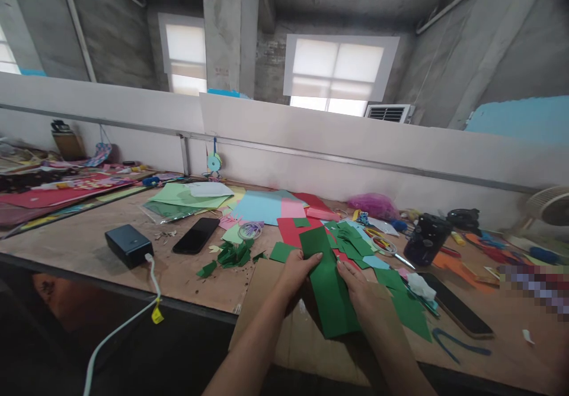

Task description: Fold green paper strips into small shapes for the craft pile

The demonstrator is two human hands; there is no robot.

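Observation:
Between my two hands is a long strip of dark green paper [328,292], tilted above a piece of brown cardboard [293,345]. My left hand [299,271] pinches its left edge, thumb on top. On the opposite edge, my right hand [353,280] grips the same strip, its fingers partly hidden behind it. Close by lie a small green paper piece [281,252] and a heap of cut green pieces [349,239]. Larger green sheets [406,307] spread out right of my right hand. Green scraps [233,255] are piled to the left.
A black phone [196,235] and a dark box with a white cable [128,245] are on the left. Coloured sheets [258,206] lie at the back. A black cup [427,239], scissors [391,246] and another phone [457,306] are on the right. The table's front edge [213,314] is near.

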